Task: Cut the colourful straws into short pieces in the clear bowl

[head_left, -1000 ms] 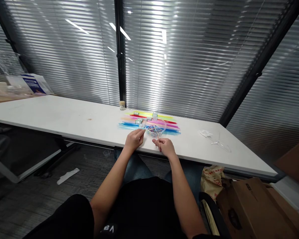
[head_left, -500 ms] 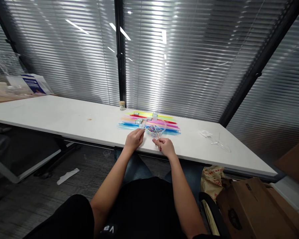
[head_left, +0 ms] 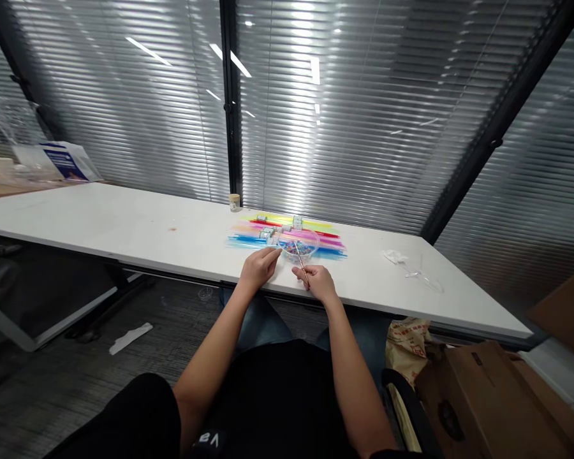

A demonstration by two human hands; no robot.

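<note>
A clear round bowl (head_left: 317, 241) holds many small multicoloured pieces (head_left: 299, 248), too tiny to make out singly. My right hand (head_left: 319, 282) grips a thin copper-coloured stick-like tool (head_left: 303, 266), whose far end slants into the bowl. At the bowl's near left side is my left hand (head_left: 259, 268), its fingers pressed together; whether they pinch the bowl or a small piece is hidden. Behind and under the bowl lie bundles of thin coloured strips (head_left: 332, 253) in blue, pink, red and yellow. Several small labelled containers (head_left: 297, 222) rest among them.
The white table (head_left: 124, 220) runs left to right before blinds. A lidded jar (head_left: 234, 203) stands at the back edge. To the right lie a crumpled white tissue (head_left: 394, 256) and clear plastic (head_left: 423, 277). Cardboard boxes (head_left: 497, 395) sit on the lower right.
My left hand has shifted slightly right, closer against the bowl. The bowl's small pieces look somewhat rearranged around the tool's tip. My right hand is almost where it was.
</note>
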